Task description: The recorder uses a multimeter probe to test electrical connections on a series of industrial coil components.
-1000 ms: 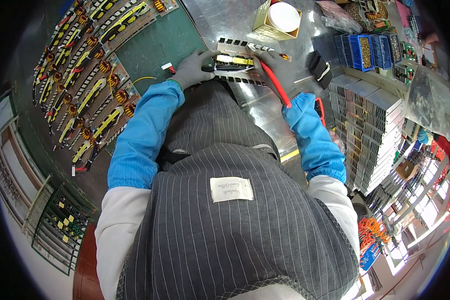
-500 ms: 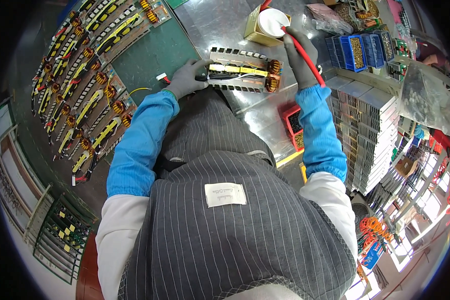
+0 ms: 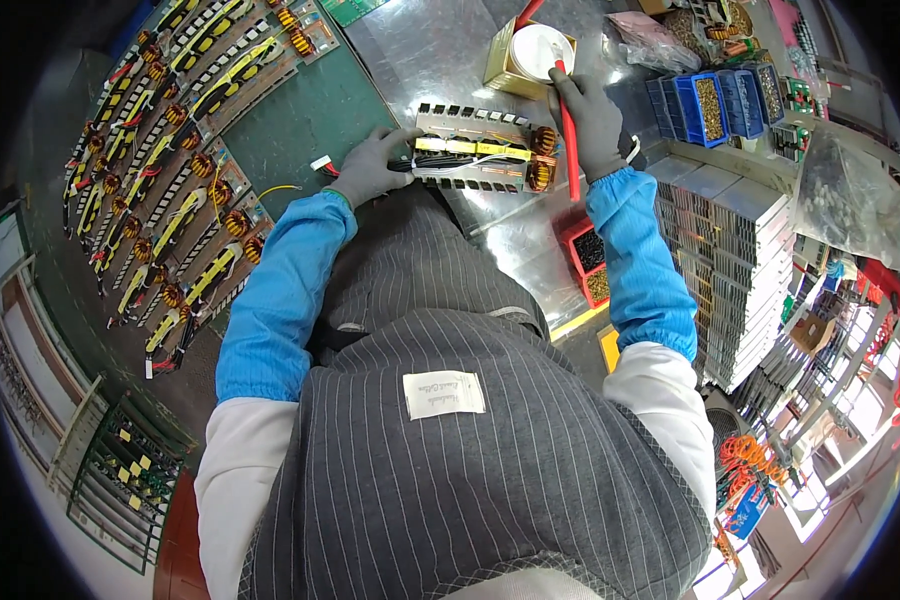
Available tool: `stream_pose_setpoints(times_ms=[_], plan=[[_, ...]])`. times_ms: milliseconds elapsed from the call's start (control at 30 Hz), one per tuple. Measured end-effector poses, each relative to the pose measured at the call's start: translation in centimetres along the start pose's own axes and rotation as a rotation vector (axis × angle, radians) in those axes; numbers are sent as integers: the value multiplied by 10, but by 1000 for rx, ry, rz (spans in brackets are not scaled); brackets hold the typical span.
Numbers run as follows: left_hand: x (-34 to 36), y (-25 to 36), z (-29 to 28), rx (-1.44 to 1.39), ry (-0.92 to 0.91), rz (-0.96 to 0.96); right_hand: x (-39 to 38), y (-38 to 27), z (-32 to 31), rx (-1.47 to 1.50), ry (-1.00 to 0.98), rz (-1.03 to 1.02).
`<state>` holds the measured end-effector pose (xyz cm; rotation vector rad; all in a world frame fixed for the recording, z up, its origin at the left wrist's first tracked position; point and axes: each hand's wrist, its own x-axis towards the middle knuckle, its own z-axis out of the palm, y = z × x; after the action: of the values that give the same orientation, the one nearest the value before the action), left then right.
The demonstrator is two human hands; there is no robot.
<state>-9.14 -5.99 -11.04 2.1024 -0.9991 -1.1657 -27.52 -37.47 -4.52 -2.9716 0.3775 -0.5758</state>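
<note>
Metal worktop [image 3: 420, 60], inscribed label [image 3: 444, 395], right grip [image 3: 592, 125] round red tool [image 3: 571, 155], left grip [image 3: 372, 168] wide at board [image 3: 480, 150]

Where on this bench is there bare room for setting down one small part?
Bare: green mat, between board rows and left hand; metal table, between mat and box. Crowded: the right side, with blue bins and metal stack.

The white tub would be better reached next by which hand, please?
Probably the right: the right hand holds the red stick, whose upper end is at the white tub, while the left hand is farther off, by the left end of the board.
</note>
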Motion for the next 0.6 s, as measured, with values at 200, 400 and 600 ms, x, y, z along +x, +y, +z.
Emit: stream_pose_setpoints(times_ms=[200, 400, 600], plan=[[0, -3, 0, -27, 4, 20, -12, -6, -10, 2, 10, 12], [0, -5, 2, -18, 13, 6, -15, -62, -51, 402, 137, 204], [4, -12, 5, -11, 23, 48, -24, -104, -30, 528, -67, 195]])
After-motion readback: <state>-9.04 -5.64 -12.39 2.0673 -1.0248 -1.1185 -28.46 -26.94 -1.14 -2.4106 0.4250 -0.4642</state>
